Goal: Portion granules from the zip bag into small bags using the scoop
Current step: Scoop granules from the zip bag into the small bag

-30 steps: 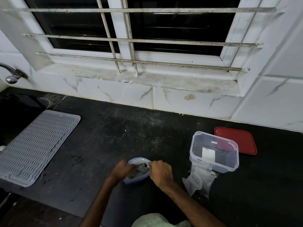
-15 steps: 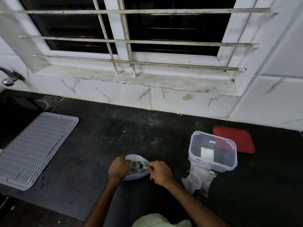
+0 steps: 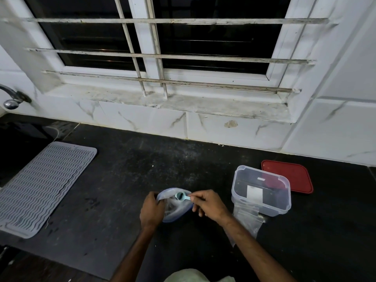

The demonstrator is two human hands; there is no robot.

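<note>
The zip bag (image 3: 176, 209) stands open on the black counter, its blue-edged mouth facing up. My left hand (image 3: 151, 211) grips the bag's left side. My right hand (image 3: 209, 204) pinches the handle of a small light-blue scoop (image 3: 181, 196), whose bowl sits at the top of the bag's mouth with dark granules in it. A few clear small bags (image 3: 247, 220) lie flat on the counter to the right, partly under a clear container.
A clear plastic container (image 3: 261, 190) stands to the right, its red lid (image 3: 289, 177) lying behind it. A grey ridged mat (image 3: 40, 186) covers the left counter beside a sink and tap (image 3: 12, 98). The tiled wall and window sill run along the back.
The scoop has risen from inside the zip bag to its mouth, now plainly visible in my right hand. My left hand keeps its hold on the bag.
</note>
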